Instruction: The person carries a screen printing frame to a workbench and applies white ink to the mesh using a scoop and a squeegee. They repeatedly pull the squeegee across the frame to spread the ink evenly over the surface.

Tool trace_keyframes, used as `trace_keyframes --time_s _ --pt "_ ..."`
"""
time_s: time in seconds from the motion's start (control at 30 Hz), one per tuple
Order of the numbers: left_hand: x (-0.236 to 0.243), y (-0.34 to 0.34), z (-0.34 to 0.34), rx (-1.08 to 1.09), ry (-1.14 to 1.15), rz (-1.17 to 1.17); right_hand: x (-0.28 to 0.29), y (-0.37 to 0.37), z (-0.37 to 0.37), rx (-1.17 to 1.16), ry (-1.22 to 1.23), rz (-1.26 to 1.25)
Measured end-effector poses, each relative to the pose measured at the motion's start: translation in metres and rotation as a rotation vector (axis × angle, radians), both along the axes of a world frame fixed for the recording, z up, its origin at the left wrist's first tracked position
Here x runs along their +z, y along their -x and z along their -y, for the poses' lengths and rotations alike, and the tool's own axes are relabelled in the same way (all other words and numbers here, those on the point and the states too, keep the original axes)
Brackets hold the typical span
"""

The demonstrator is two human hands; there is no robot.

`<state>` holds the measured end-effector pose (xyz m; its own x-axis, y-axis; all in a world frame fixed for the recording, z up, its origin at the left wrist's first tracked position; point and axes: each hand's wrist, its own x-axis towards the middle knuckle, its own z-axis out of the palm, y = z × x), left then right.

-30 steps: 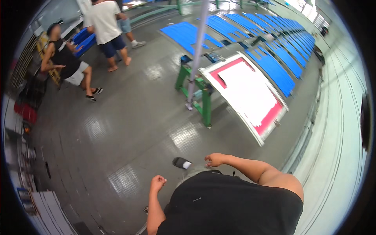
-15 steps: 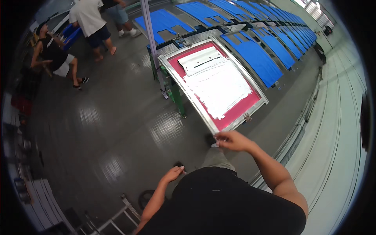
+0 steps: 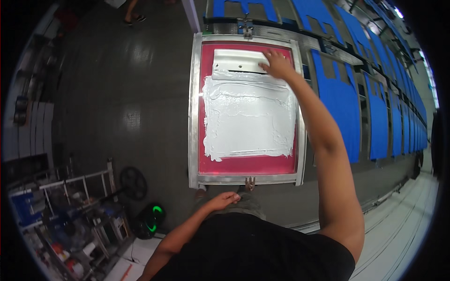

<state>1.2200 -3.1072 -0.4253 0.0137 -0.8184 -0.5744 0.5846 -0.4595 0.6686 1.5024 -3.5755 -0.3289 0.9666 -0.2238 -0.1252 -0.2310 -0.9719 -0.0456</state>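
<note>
Two hands work: the right hand lies flat on the white squeegee at the screen's far end; the left hand hangs loosely curled near its metal frame. White ink coats the pink mesh. Blue shirts line the right.

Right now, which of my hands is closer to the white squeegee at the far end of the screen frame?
Right. The right hand rests on the white squeegee at its right end, while the left hand hangs down by the near edge of the screen frame, well away from it.
</note>
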Motion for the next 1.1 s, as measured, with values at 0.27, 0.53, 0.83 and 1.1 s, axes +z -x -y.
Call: trace_keyframes --time_s 0.27,0.53,0.83,1.1 --pt "0.004 0.029 0.068 0.263 -0.084 -0.132 -0.015 -0.083 0.032 -0.047 0.019 -0.31" --pt "0.021 0.032 0.077 0.371 -0.127 -0.054 0.062 -0.012 -0.022 0.215 -0.327 -0.124" --pt "0.03 0.029 0.081 0.417 -0.166 -0.004 0.047 0.058 -0.077 0.115 -0.164 -0.173" --pt "0.033 0.017 0.085 0.321 -0.119 0.026 0.045 0.215 -0.146 0.225 -0.198 -0.006"
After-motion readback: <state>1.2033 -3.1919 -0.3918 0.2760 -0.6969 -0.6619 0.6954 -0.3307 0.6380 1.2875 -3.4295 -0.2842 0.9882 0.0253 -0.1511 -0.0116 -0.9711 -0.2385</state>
